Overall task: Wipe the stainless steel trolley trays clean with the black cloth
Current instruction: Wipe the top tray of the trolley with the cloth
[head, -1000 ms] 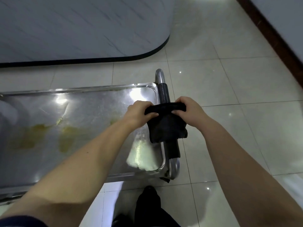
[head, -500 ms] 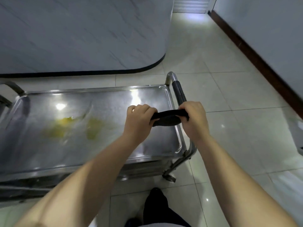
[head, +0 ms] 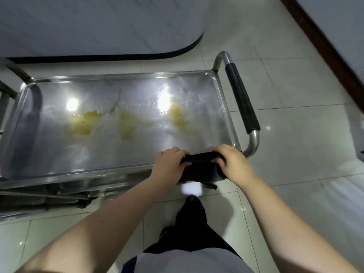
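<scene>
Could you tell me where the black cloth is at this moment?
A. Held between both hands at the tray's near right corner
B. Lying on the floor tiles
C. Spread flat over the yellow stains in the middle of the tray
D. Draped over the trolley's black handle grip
A: the left hand and right hand both grip the black cloth at the near right corner of the top tray, away from the yellow stains.

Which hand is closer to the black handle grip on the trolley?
Right. The right hand sits just below the black foam handle grip; the left hand is farther left.

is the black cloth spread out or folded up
Folded: the black cloth is bunched into a thick pad, gripped between left hand and right hand.
</scene>
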### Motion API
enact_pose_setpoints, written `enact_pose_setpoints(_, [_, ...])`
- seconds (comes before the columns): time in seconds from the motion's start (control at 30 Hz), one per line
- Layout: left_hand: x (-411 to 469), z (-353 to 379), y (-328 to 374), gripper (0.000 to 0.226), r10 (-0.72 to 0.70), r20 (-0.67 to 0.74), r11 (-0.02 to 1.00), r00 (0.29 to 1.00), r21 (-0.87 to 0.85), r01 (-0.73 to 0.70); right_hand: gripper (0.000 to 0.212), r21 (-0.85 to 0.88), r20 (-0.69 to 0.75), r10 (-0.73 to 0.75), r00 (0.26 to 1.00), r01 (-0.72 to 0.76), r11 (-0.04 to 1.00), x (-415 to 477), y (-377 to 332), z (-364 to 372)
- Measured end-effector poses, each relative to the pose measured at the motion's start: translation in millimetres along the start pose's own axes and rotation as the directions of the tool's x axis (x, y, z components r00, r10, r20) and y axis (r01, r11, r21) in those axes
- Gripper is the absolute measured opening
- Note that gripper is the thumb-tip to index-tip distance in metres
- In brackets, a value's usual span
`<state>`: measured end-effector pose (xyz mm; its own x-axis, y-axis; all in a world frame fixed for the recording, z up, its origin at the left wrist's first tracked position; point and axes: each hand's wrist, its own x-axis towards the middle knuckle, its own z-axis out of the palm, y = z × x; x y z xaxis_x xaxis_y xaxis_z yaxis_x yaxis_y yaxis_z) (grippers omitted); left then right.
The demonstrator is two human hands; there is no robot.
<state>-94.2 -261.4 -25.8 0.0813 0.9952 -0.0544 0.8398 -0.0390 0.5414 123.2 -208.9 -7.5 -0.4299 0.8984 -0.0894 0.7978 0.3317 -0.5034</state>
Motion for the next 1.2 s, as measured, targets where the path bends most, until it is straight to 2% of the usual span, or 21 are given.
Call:
enact_pose_setpoints(0.1, [54, 7, 0, 0.027, -0.064, -0.002, 0.998, 0.998, -0.017, 0.064, 0.028, -0.059, -0.022, 0.052, 0.998, -0.053, 0.997, 40, 17, -6])
enact_pose_setpoints(0.2, [104, 19, -7, 0.039, -0.184, -0.006, 0.980, 0.983, 0.079, 0.184, 0.045, -0.222, -0.066, 0.100, 0.993, -0.112, 0.968, 90, 36, -3])
enact_pose_setpoints(0.27, [118, 27, -20, 0.044, -0.252, -0.007, 0.960, 0.968, 0.124, 0.251, 0.055, -0.303, 0.042, 0.147, 0.988, -0.128, 0.944, 108, 44, 9])
enact_pose_setpoints(0.37, [122, 32, -47, 0.047, -0.284, -0.048, 0.946, 0.958, 0.147, 0.288, 0.064, -0.356, 0.249, 0.148, 0.957, -0.052, 0.933, 105, 53, 40])
enact_pose_setpoints(0.5, [126, 21, -87, 0.049, -0.306, -0.091, 0.912, 0.948, 0.257, 0.319, 0.068, -0.335, 0.361, 0.157, 0.919, -0.030, 0.942, 82, 60, 73])
enact_pose_setpoints(0.67, [143, 4, -120, 0.052, -0.332, -0.014, 0.896, 0.943, 0.309, 0.320, 0.067, -0.394, 0.324, 0.230, 0.918, -0.090, 0.915, 79, 58, 92])
enact_pose_setpoints(0.77, [156, -4, -137, 0.054, -0.286, 0.059, 0.901, 0.956, 0.355, 0.248, 0.070, -0.419, 0.266, 0.224, 0.938, -0.097, 0.903, 79, 52, 91])
enact_pose_setpoints(0.9, [179, -13, -151, 0.055, -0.204, 0.086, 0.931, 0.975, 0.325, 0.167, 0.072, -0.448, 0.217, 0.235, 0.948, -0.117, 0.886, 77, 37, 87])
enact_pose_setpoints(1.03, [199, -10, -166, 0.062, -0.297, 0.135, 0.893, 0.945, 0.391, 0.224, 0.073, -0.460, 0.196, 0.295, 0.935, -0.178, 0.870, 75, 39, 93])
enact_pose_setpoints(1.2, [197, 2, -185, 0.066, -0.311, 0.109, 0.895, 0.944, 0.367, 0.252, 0.079, -0.476, 0.211, 0.243, 0.947, -0.117, 0.872, 82, 44, 96])
